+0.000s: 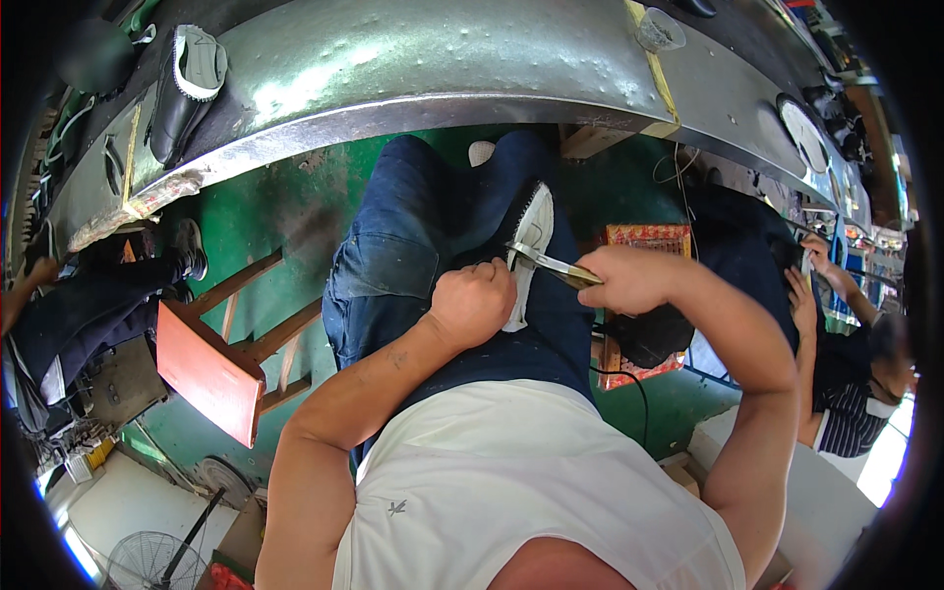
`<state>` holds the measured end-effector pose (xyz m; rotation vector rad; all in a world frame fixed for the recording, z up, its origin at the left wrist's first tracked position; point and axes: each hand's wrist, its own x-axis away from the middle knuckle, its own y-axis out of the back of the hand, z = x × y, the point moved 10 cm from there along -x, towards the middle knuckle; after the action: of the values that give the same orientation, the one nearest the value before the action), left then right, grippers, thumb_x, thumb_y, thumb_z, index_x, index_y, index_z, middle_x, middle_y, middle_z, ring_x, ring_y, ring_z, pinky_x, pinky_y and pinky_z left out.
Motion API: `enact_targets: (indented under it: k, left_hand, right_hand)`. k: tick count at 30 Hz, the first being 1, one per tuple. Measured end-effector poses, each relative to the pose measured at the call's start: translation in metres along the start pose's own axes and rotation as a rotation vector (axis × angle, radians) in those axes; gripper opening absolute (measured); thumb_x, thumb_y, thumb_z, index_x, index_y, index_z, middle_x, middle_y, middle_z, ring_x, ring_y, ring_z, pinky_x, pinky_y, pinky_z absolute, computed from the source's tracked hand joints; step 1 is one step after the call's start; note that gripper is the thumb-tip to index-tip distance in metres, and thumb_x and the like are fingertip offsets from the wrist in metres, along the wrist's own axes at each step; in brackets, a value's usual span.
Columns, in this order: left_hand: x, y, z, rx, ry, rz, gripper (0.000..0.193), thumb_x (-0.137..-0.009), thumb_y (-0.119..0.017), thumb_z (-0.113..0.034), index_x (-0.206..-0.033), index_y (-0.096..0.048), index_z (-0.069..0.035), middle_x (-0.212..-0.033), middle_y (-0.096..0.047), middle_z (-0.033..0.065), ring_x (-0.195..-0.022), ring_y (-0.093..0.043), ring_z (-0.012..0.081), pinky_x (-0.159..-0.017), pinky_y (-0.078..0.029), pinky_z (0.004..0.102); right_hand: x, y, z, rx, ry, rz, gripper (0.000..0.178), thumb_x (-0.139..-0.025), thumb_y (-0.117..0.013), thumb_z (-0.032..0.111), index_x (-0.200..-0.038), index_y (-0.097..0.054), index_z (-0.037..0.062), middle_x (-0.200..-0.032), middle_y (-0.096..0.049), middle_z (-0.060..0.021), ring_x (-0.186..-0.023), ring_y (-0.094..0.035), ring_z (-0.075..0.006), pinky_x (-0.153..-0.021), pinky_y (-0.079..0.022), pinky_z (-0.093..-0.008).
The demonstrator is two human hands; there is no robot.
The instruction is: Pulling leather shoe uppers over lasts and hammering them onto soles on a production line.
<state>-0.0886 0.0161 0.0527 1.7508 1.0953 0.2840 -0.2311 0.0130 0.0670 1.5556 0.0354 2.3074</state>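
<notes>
On my lap, over the blue trousers, lies a dark shoe upper [534, 224] with a whitish sole side facing up and a rough edge. My left hand [476, 301] is closed on its near part, pressing it against my thigh; the fingertips are partly hidden. My right hand [621, 279] grips the handles of metal pliers [551, 264], which point left. Their jaws meet the shoe's edge close to my left fingers. Whether the jaws pinch any material is too small to make out.
A long metal bench [423, 69] runs ahead of my knees, with another black shoe [182, 93] and a clear cup [660, 31] on it. A reddish stool [211, 369] stands left; a red patterned box [644, 236] is at right. Co-workers [851, 383] sit on both sides.
</notes>
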Motion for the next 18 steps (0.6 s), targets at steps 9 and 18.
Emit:
enact_targets:
  k: [9, 18]
  left_hand:
    - [0.058, -0.110, 0.089, 1.436, 0.843, 0.062, 0.063, -0.110, -0.032, -0.039, -0.157, -0.024, 0.002, -0.155, -0.041, 0.0185, -0.144, -0.037, 0.0267, -0.120, -0.026, 0.0328]
    - [0.030, -0.096, 0.086, 1.345, 0.739, 0.081, 0.079, -0.103, -0.059, -0.032, -0.162, -0.013, -0.007, -0.159, -0.035, 0.0165, -0.146, -0.034, 0.0246, -0.118, -0.028, 0.0328]
  right_hand:
    - [-0.044, -0.009, 0.025, 0.369, 0.229, -0.158, 0.035, -0.097, -0.059, 0.031, -0.096, -0.066, -0.0030, -0.086, -0.068, -0.0277, -0.085, -0.066, -0.0463, -0.076, -0.051, -0.0518]
    - [-0.065, -0.053, -0.018, -0.265, 0.212, -0.641, 0.031, -0.095, -0.064, 0.029, -0.093, -0.062, -0.0010, -0.084, -0.067, -0.0245, -0.085, -0.068, -0.0430, -0.077, -0.052, -0.0489]
